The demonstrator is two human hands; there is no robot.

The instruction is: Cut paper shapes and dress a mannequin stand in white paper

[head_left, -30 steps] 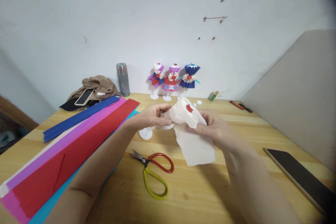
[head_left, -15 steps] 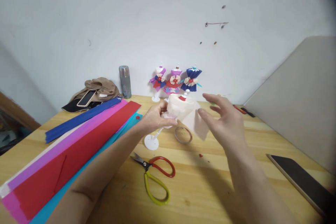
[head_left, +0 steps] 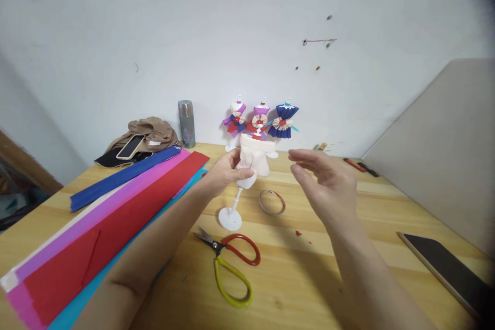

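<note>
Gripping a small white plastic dress form wrapped in cream crepe paper (head_left: 254,157), the left hand (head_left: 224,170) is closed around its waist and holds it slightly tilted over the pale wooden counter (head_left: 348,278). Whether the form's round white foot (head_left: 230,218) rests on the wood cannot be told. The right hand (head_left: 328,185) hangs open just to the right of the form, fingers loosely spread, touching nothing. Below and between the hands lies a thin ring of clear tape (head_left: 271,202). Nearer the person lie red-and-yellow-handled scissors (head_left: 232,263). Long sheets of red, pink and blue crepe paper (head_left: 96,227) lie to the left. Three small dress forms in coloured paper dresses (head_left: 260,121) stand against the wall, with a grey steel flask (head_left: 186,124) beside them.
</note>
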